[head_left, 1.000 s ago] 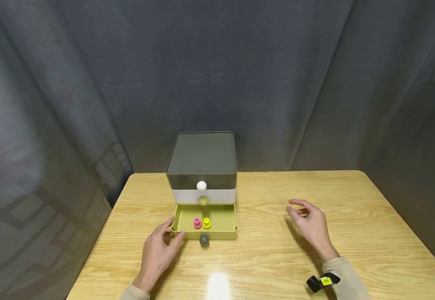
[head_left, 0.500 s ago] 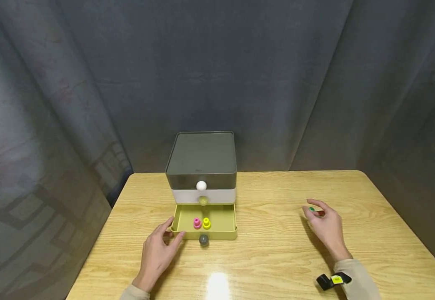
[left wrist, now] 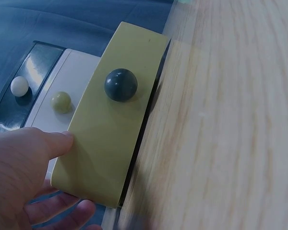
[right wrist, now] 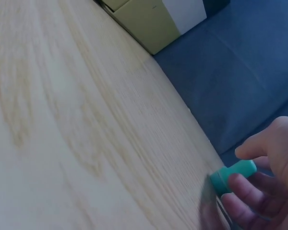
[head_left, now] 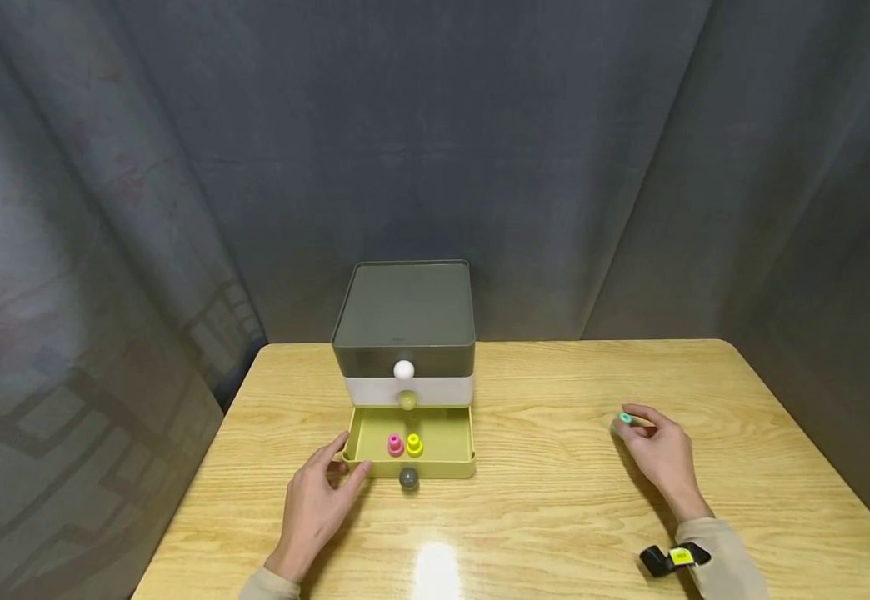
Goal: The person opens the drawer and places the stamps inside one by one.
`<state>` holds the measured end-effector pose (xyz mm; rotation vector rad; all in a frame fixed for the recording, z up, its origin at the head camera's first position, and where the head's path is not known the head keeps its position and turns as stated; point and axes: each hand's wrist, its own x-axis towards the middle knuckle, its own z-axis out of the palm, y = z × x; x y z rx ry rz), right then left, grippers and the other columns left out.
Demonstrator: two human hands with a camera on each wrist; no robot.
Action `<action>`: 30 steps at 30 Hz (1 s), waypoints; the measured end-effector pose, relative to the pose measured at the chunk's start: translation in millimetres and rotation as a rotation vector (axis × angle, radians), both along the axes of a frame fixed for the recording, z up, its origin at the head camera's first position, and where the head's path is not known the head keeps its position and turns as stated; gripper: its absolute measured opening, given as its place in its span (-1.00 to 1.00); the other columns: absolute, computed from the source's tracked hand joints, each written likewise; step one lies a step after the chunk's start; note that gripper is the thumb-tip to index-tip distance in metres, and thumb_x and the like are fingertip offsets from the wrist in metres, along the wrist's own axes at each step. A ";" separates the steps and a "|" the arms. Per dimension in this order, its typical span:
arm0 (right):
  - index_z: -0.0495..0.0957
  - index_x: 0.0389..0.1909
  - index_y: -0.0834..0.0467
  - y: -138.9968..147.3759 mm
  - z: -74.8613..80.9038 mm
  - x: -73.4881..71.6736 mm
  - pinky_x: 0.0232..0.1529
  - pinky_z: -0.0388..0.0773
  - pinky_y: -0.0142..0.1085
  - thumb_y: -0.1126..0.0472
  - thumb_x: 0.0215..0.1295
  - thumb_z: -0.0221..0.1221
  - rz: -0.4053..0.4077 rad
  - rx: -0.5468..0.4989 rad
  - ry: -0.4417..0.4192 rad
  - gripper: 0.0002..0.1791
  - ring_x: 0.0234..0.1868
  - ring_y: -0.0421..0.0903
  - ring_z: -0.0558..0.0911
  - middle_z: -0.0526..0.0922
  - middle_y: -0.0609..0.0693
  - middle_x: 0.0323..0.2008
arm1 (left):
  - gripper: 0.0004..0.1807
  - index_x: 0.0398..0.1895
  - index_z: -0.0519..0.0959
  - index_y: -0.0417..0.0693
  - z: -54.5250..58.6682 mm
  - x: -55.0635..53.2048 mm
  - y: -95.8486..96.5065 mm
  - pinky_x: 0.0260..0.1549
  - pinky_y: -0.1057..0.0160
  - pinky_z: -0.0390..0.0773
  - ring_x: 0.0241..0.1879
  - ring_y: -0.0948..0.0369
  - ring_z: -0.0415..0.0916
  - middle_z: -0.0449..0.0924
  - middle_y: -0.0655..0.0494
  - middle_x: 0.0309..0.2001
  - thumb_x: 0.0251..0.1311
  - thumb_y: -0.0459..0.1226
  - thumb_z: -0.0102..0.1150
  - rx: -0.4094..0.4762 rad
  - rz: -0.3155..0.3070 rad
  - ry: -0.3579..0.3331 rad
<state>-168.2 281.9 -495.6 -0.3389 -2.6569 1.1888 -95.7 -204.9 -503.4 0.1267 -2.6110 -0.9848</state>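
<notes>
A three-tier drawer box (head_left: 405,304) stands on the table, its bottom green drawer (head_left: 378,470) pulled out. Inside sit a pink stepped peg (head_left: 395,447) and a yellow stepped peg (head_left: 414,447), side by side. My left hand (head_left: 317,508) holds the drawer's front left corner. In the left wrist view its thumb (left wrist: 60,143) rests on the rim, with the other fingers beside the side wall. Well to the right, my right hand (head_left: 658,454) has its thumb and fingers curled round a teal peg (right wrist: 235,173) low at the table; fingers partly hide it.
A dark grey knob (head_left: 408,478) projects from the drawer front, with a green knob (head_left: 407,400) and a white knob (head_left: 403,369) above. Grey curtains (head_left: 540,167) hang behind the wooden table (head_left: 532,517). A black band (head_left: 675,560) circles the right sleeve.
My right hand has moved rightward from bare table to the teal peg, and its fingers have come round it. The left hand and the drawer have stayed where they were.
</notes>
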 end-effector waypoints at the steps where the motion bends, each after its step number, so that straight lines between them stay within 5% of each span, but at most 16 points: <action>1: 0.68 0.23 0.23 0.5 0.1 0.0 -0.41 0.47 -0.48 0.03 0.43 0.34 0.001 0.005 -0.004 -0.52 -0.40 -0.49 0.55 0.84 0.14 -0.27 | -0.29 0.38 0.61 -0.16 0.0 0.0 -0.1 -0.29 0.23 0.60 -0.22 0.16 0.75 0.80 -0.09 0.02 0.20 -0.05 0.56 0.000 0.000 0.000; 12: 0.68 0.22 0.26 3.8 -2.9 1.6 -0.35 0.47 -0.57 0.05 0.46 0.35 0.007 0.008 0.011 -0.54 -0.34 -0.57 0.49 0.78 0.32 0.07 | -0.29 0.38 0.61 -0.16 0.2 0.0 -0.8 -0.33 0.30 0.58 -0.22 0.17 0.74 0.80 -0.08 0.02 0.21 -0.05 0.56 0.009 -0.006 0.002; 30: 0.67 0.23 0.27 3.9 2.2 3.0 -0.38 0.51 -0.54 0.04 0.48 0.33 0.014 -0.001 0.006 -0.53 -0.37 -0.61 0.50 0.80 0.32 0.00 | -0.29 0.38 0.61 -0.17 1.4 0.3 0.1 -0.32 0.27 0.59 -0.24 0.17 0.73 0.81 -0.07 -0.01 0.22 -0.05 0.55 0.009 -0.001 -0.010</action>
